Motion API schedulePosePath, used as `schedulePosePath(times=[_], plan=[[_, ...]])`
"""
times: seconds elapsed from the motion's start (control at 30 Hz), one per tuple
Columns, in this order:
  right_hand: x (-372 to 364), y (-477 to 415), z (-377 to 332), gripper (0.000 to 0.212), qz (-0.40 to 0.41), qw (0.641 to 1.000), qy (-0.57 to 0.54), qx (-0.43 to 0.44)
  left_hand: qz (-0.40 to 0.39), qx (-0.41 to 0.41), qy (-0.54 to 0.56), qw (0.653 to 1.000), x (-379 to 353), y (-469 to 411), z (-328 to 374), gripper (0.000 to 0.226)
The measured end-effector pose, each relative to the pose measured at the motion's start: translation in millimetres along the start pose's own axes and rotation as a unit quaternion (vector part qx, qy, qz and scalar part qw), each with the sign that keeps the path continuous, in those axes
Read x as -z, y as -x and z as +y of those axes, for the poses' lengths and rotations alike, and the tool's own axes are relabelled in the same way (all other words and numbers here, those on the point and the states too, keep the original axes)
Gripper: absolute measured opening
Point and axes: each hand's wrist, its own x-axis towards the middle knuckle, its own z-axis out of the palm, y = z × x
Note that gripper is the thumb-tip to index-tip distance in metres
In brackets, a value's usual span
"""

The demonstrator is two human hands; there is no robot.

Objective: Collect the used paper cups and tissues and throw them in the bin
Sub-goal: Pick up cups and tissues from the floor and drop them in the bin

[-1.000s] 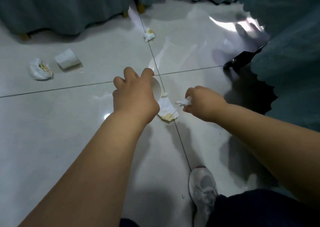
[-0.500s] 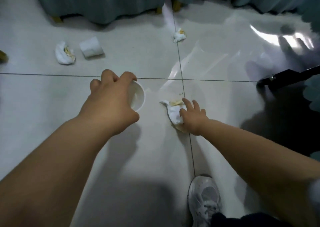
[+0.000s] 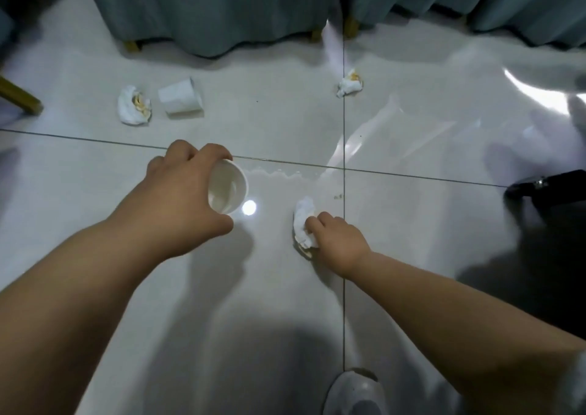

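My left hand (image 3: 187,192) grips a white paper cup (image 3: 227,186) above the floor, its open mouth turned toward me. My right hand (image 3: 336,240) is down on the floor, fingers curled round a crumpled stained tissue (image 3: 302,221). Farther back on the left lie another crumpled tissue (image 3: 133,110) and a second paper cup (image 3: 180,100) on its side. A third tissue (image 3: 348,83) lies on the tile seam at the back.
The pale tiled floor (image 3: 412,129) has a spill edge (image 3: 279,173) just behind the held cup. Teal fabric-draped furniture (image 3: 206,5) with wooden legs lines the back. A black object (image 3: 545,186) sits at the right. My white shoe (image 3: 355,392) is at the bottom.
My right hand went down to the floor tissue and its fingers have closed round it. The left hand keeps hold of the cup, whose mouth now faces me more. The view has shifted.
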Motion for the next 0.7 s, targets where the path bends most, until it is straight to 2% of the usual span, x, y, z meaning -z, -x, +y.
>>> schedulePosePath(times=[0.07,0.2,0.27,0.4,0.57,0.7], plan=[[19.6,-6.8,2.1,0.049,0.044,0.999,-0.002,0.024,0.002,0.025,-0.01,1.0,3.8,-8.0,-4.8,0.077],[67.6,-20.3,13.2,0.079,0.122,0.992,-0.007,0.044,0.029,0.09,-0.004,0.996,15.6,-23.0,-14.0,0.075],[92.6,-19.8,20.5,0.083,0.154,0.986,-0.008,0.057,0.038,0.106,0.001,0.994,27.3,-27.5,-10.9,0.073],[144.0,-18.9,32.9,0.052,0.21,0.975,0.013,0.069,0.033,0.113,-0.067,0.991,69.4,-32.3,4.9,0.079],[194.3,-18.0,26.6,0.036,0.241,0.968,-0.038,0.064,0.069,0.1,-0.095,0.988,133.2,-45.4,22.9,0.079],[205.2,-37.1,19.8,0.021,0.247,0.961,-0.11,0.063,0.078,0.097,-0.117,0.985,139.1,-68.3,14.5,0.079]])
